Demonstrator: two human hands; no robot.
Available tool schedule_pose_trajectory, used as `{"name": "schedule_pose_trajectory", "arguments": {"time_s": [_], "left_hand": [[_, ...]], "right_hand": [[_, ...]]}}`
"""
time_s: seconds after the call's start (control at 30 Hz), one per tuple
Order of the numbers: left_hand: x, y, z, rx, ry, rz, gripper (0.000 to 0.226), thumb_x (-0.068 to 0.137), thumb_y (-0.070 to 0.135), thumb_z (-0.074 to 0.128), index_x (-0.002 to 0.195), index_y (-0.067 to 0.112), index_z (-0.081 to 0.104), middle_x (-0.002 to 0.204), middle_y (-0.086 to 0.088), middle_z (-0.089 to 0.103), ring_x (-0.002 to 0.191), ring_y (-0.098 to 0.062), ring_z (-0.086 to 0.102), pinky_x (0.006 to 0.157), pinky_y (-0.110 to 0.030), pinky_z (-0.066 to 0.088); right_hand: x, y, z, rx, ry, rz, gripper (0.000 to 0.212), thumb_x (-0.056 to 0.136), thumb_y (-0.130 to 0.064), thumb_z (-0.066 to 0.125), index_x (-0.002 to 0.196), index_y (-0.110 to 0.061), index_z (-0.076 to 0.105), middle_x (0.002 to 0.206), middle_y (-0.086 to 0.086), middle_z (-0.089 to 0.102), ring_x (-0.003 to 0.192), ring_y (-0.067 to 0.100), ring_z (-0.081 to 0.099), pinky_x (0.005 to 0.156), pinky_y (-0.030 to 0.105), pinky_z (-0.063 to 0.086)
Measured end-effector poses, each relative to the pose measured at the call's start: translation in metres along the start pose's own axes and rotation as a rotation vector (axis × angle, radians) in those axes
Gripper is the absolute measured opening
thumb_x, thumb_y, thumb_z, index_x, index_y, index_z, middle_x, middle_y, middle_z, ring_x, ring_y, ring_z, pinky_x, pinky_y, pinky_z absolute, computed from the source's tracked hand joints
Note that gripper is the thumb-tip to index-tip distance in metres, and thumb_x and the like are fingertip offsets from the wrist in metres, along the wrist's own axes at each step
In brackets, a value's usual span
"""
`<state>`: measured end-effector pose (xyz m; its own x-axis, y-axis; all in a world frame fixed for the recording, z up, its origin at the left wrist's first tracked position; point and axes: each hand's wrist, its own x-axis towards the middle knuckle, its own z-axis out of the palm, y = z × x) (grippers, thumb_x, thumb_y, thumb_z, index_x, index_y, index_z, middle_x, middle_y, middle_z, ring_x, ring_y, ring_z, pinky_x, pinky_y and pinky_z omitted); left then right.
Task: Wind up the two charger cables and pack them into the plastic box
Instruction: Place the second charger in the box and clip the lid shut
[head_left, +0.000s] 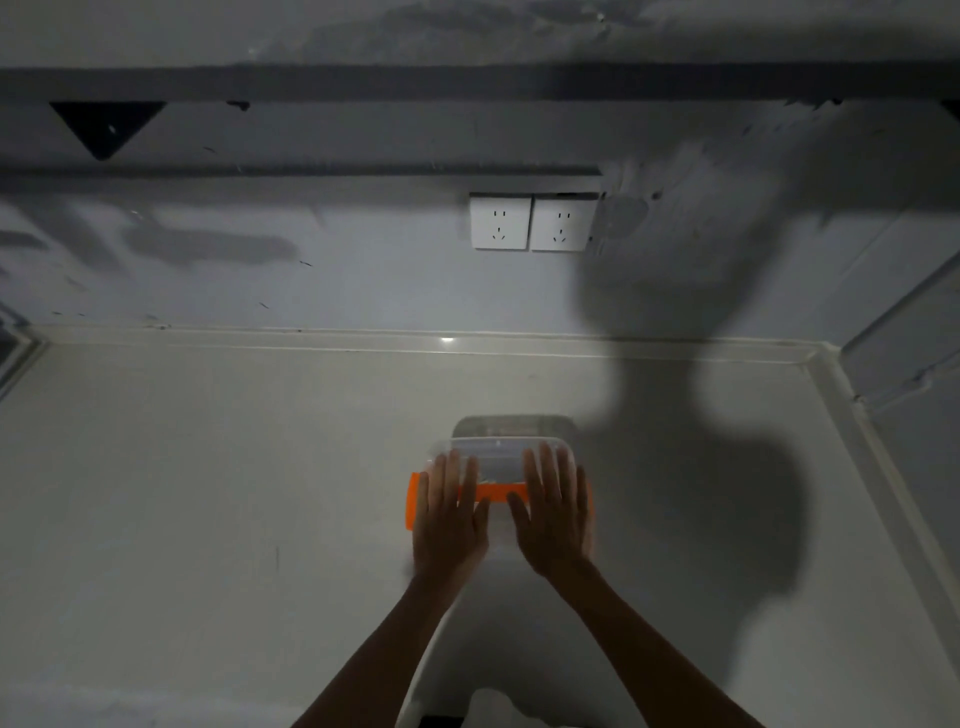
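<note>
Head view: both hands lie flat on the plastic box (498, 457), which sits on the pale counter (208, 493) close to the person and well short of the wall.
Left hand (451, 514): palm down on the left half of the lid, fingers straight and slightly spread, pinching nothing.
Right hand (553, 512): palm down on the right half, fingers straight and slightly spread, tips near the lid's far edge.
Box looks: clear walls and a clear lid with rounded corners. An orange latch (413, 501) sits at the left end, and an orange band runs along the near side between the hands.
Charger cables: not made out through the dim plastic, so I cannot tell whether they are inside.
Handling: probably light, thin and fairly stiff, with a slick surface that could slide on the smooth counter. The lid likely flexes under pressure.
Where to hold: best taken by the two short ends near the latches, not by the middle of the lid.
Elsewhere: two white wall sockets (532, 222) above the counter.
</note>
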<state>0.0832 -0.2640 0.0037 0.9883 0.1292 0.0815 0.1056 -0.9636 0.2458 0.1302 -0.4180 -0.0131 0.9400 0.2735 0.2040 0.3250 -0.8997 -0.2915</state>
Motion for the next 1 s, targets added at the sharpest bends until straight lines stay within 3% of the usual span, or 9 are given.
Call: {"name": "schedule_pose_trajectory", "arguments": {"time_s": [0.37,0.47,0.53,0.6,0.67,0.73,0.8,0.9,1.0], "left_hand": [[0.019,-0.014,-0.003,-0.091,-0.149,-0.001,0.062,0.098,0.050,0.026,0.147,0.014,0.035,0.153,-0.019,0.036,0.142,-0.035,0.034,0.111,-0.056,0.034],[0.027,-0.032,-0.014,-0.280,-0.179,-0.048,0.086,0.085,0.073,0.007,0.153,0.019,0.011,0.161,-0.014,0.013,0.149,-0.026,0.008,0.121,-0.051,0.011],[0.026,-0.043,-0.022,-0.380,-0.127,-0.185,0.100,0.079,0.079,0.018,0.153,0.013,0.009,0.162,-0.017,0.005,0.150,-0.031,0.001,0.118,-0.047,0.006],[0.019,-0.044,-0.031,-0.522,-0.121,-0.409,0.107,0.079,0.065,0.055,0.152,0.001,0.010,0.160,-0.025,0.007,0.149,-0.039,0.006,0.118,-0.049,0.014],[0.007,-0.044,-0.040,-0.843,-0.178,-0.677,0.103,0.077,0.033,0.078,0.151,0.000,0.014,0.156,-0.020,0.024,0.142,-0.035,0.029,0.113,-0.045,0.031],[-0.006,-0.045,-0.039,-1.193,-0.341,-0.883,0.086,0.076,0.036,0.079,0.145,0.014,0.031,0.146,-0.010,0.041,0.131,-0.031,0.044,0.103,-0.044,0.042],[-0.014,-0.037,-0.039,-1.338,-0.411,-0.898,0.061,0.080,0.046,0.070,0.132,0.029,0.045,0.139,-0.006,0.048,0.126,-0.028,0.049,0.101,-0.047,0.046],[-0.021,-0.025,-0.032,-1.274,-0.098,-0.756,0.038,0.084,0.043,0.068,0.120,0.036,0.059,0.119,0.001,0.062,0.104,-0.020,0.062,0.082,-0.040,0.054],[-0.023,-0.015,-0.033,-1.009,0.106,-0.661,0.027,0.083,0.052,0.065,0.107,0.039,0.065,0.105,0.001,0.073,0.099,-0.020,0.067,0.078,-0.028,0.047]], "right_hand": [[0.008,-0.002,-0.003,0.018,-0.126,0.079,0.057,0.098,-0.044,0.036,0.149,-0.022,0.026,0.159,0.003,0.020,0.148,0.026,0.016,0.113,0.052,0.027],[0.021,0.005,-0.015,0.141,-0.154,0.074,0.063,0.097,-0.055,0.011,0.150,-0.023,0.023,0.159,0.000,0.011,0.148,0.029,0.014,0.115,0.051,0.025],[0.021,0.014,-0.029,0.241,-0.059,0.091,0.065,0.094,-0.055,0.017,0.150,-0.023,0.022,0.160,0.005,0.008,0.149,0.031,0.005,0.120,0.046,0.012],[0.010,0.027,-0.035,0.317,0.036,0.206,0.072,0.087,-0.052,0.041,0.151,-0.026,0.018,0.162,0.008,0.010,0.149,0.029,0.002,0.120,0.041,0.008],[-0.007,0.031,-0.037,0.620,-0.090,0.604,0.091,0.078,-0.061,0.059,0.150,-0.027,0.015,0.161,0.009,0.016,0.148,0.029,0.013,0.118,0.045,0.016],[-0.020,0.028,-0.036,1.039,-0.295,0.937,0.084,0.075,-0.060,0.067,0.143,-0.025,0.032,0.147,0.013,0.039,0.130,0.030,0.042,0.107,0.048,0.035],[-0.022,0.021,-0.040,1.293,-0.360,1.044,0.055,0.077,-0.053,0.069,0.119,-0.019,0.056,0.105,0.017,0.055,0.095,0.025,0.055,0.087,0.044,0.050],[-0.018,0.018,-0.034,1.122,-0.243,0.998,0.043,0.072,-0.059,0.071,0.078,-0.017,0.062,0.077,0.010,0.050,0.068,0.024,0.051,0.064,0.039,0.048],[-0.016,0.025,-0.012,0.882,-0.102,0.936,0.072,0.055,-0.085,0.058,0.076,-0.016,0.061,0.064,0.004,0.055,0.059,0.024,0.055,0.062,0.042,0.049]]}}
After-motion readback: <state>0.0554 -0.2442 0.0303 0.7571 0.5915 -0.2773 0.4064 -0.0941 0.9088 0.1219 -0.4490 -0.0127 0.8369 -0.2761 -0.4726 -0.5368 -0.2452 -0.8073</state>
